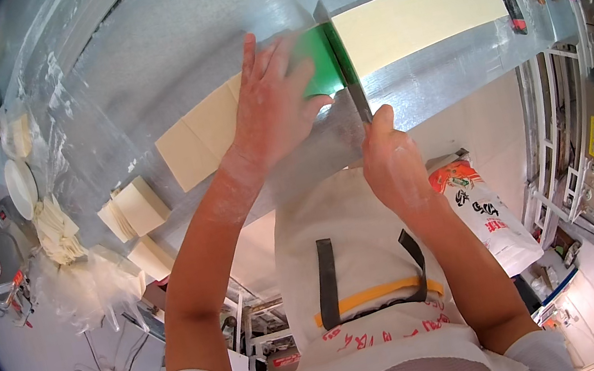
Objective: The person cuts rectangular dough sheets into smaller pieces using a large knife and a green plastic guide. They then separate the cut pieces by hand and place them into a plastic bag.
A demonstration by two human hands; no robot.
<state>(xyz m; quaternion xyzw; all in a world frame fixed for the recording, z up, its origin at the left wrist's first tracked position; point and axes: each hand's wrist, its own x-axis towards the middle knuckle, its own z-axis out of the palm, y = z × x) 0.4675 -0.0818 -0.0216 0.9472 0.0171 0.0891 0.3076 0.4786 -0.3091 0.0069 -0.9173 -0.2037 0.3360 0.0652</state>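
Note:
A long-bladed knife (346, 66) is held upright on edge by its handle in my right hand (395, 159), which is near the front of the metal worktop. Its blade stands between a green rectangular piece (321, 59) and a long pale dough strip (417, 21) on the right. My left hand (274, 91), partly blurred, has its fingers spread over the green piece's left side; whether it presses on it I cannot tell. Under and left of that hand lie flat pale dough pieces (194, 144), partly hidden by my wrist.
Stacks of cut dough sheets (141, 206) stand at the worktop's (218, 8) front left, beside a clear plastic bag (88, 288) and a round white lid or dish (21, 188). A red-and-black-handled tool (512, 7) lies at the right. Below the worktop is a printed white sack (487, 217).

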